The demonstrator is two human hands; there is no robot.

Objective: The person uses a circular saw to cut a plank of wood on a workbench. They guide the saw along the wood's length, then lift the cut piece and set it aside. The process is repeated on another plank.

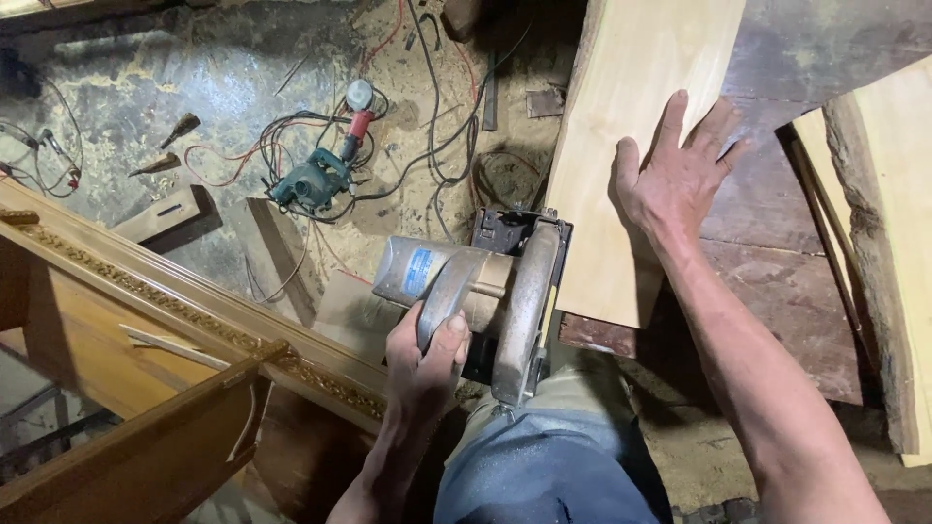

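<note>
My left hand [423,361] grips the handle of a grey circular saw [485,291], whose guard and base sit against the left edge of a pale wooden plank [631,116]. My right hand [677,173] lies flat on the plank's right side, fingers spread, pressing it down onto a dark wooden surface [796,291]. My knee in dusty blue trousers [553,466] is just below the saw.
A teal power tool [309,184] with tangled cables lies on the sawdust-covered floor. A carved brown wooden frame [146,311] runs along the lower left. Another rough pale board [888,243] stands at the right edge. Small wood offcuts [165,215] lie on the floor.
</note>
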